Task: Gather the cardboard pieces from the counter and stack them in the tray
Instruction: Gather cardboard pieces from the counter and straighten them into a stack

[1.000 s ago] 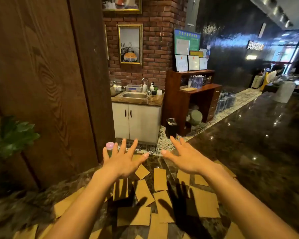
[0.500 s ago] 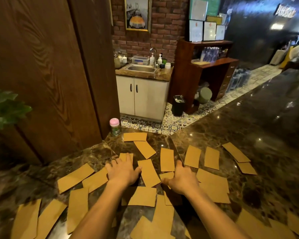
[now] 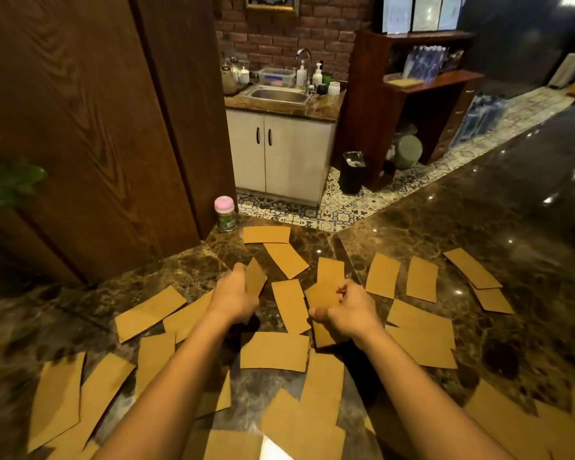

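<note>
Both hands' fingers pinch a cardboard piece: left hand (image 3: 234,293), right hand (image 3: 349,307).

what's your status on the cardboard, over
Left hand lifting one cardboard piece; right hand pinching another piece. Most pieces still scattered on counter. No tray in view. Nothing blocking.

This is looking like a café or restaurant service area. A long polished dark marble surface (image 3: 478,227) is running off to the right, a small steel sink (image 3: 277,94) with soap bottles is sitting on white cabinets (image 3: 279,154) against a brick wall (image 3: 279,38), and a wooden shelf unit (image 3: 412,94) is holding bottled water above patterned floor tiles (image 3: 339,207).
</note>
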